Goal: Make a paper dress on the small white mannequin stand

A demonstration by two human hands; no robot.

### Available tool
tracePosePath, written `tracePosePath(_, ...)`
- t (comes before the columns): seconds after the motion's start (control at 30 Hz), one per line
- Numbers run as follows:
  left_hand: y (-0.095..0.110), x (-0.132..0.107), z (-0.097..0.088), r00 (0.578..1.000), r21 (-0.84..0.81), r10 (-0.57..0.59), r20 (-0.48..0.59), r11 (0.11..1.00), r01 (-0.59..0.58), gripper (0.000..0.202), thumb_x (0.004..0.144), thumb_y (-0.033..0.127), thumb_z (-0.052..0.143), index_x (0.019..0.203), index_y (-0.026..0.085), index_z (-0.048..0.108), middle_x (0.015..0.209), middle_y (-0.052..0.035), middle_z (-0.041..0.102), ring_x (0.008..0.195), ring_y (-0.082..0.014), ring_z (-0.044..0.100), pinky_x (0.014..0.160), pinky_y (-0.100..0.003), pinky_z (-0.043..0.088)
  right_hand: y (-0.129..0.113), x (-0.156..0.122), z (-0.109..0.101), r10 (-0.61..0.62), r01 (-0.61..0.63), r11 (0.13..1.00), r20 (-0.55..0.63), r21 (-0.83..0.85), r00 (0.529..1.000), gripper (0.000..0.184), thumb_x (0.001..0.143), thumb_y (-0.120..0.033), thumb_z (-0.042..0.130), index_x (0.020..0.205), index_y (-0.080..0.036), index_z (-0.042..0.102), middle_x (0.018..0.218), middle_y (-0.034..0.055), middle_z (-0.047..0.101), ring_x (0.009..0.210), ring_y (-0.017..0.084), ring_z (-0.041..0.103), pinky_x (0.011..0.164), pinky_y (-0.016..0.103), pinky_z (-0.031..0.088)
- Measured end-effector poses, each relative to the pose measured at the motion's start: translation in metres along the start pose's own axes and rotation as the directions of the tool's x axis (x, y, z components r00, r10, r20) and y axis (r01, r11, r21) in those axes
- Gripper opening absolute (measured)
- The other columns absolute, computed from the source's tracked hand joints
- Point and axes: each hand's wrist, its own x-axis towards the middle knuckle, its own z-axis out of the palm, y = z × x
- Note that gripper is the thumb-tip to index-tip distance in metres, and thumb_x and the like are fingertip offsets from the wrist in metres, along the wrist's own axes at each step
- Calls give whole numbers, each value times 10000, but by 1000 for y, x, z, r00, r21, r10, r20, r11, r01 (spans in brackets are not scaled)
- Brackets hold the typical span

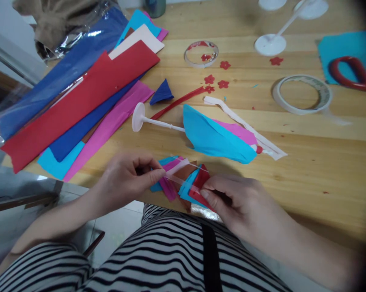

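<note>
- Left hand (137,178), near side: thumb and forefinger pressed together, grip clamped on one end of a narrow clear strip (181,181).
- Right hand (240,198): thumb and fingers closed, grip clamped at the strip's other end, against the red end of the paper pieces; how much paper it takes in, I cannot tell.
- Clear strip: stretched between the hands, sloping down to the right across the papers.
- Paper pieces (187,172): light blue, magenta, white, brown and red, overlapping in a fan between the hands, at the near edge of the surface (323,154).
- Just beyond the hands: a white stem with a round base (138,117) lies on its side, base to the left, its right part inside a blue and pink paper wrap (215,136).
- A bent white strip (228,111) runs along the far side of the wrap.
- Farther left: dark blue paper triangle (162,93), with a thin red strip (179,100) to its right.
- Left: long coloured sheets heaped at a slant, a red sheet (94,95) uppermost; plastic-wrapped blue paper (64,61) beyond it.
- Far middle: small red flowers (224,65) scattered near a thin clear ring (198,44).
- Right: tape roll (324,95) lying flat, loose end out to the right.
- Far right: red looped handle (335,69) over a light blue sheet (365,46); white discs (270,44) stand to their left.
</note>
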Motion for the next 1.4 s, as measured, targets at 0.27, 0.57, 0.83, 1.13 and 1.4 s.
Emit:
tracePosePath(0.27, 3, 6, -3, 999, 2, 6, 41, 1000, -6, 317, 864, 430, 634, 706, 176, 738, 501, 37, 477, 490, -94, 369, 456, -220, 243, 0, -1, 1, 14, -15, 999, -15, -37, 1000, 273, 933, -183, 482, 730, -186, 664, 651, 46, 678, 494, 144, 566, 471, 275, 399)
tracePosePath(0.57, -7, 15, 3, 999, -26, -38, 37, 999, 39, 343, 837, 459, 651, 706, 153, 734, 522, 20, 529, 513, -96, 406, 475, -219, 262, 0, 0, 3, -9, 10, 996, 4, -86, 1000, 276, 940, -200, 459, 703, -198, 600, 673, 59, 672, 518, 171, 595, 481, 290, 394)
tracePosePath(0.83, -5, 18, 2, 997, -42, -51, 55, 998, 53, 348, 813, 462, 625, 698, 147, 715, 530, 3, 555, 520, -109, 436, 474, -220, 275, 2, -2, 6, -13, 12, 994, -9, -111, 1000, 268, 955, -194, 448, 738, -200, 605, 695, 55, 678, 525, 175, 597, 487, 289, 393)
tracePosePath(1.13, -5, 13, -1, 996, -50, -53, 70, 997, 57, 339, 819, 471, 643, 715, 160, 729, 519, 17, 517, 513, -104, 398, 480, -225, 252, 1, -3, 6, -17, 17, 1000, -57, -6, 998, 289, 984, -219, 497, 715, -204, 602, 657, 25, 670, 507, 137, 564, 475, 255, 393)
tracePosePath(1.4, 0, 4, -7, 998, -115, -56, 34, 992, 59, 287, 798, 422, 681, 697, 155, 717, 530, 20, 538, 517, -95, 413, 486, -213, 290, -4, -7, -3, -20, 28, 982, -43, 189, 999, 239, 985, -234, 579, 779, -191, 691, 643, -14, 671, 528, 98, 567, 473, 198, 420)
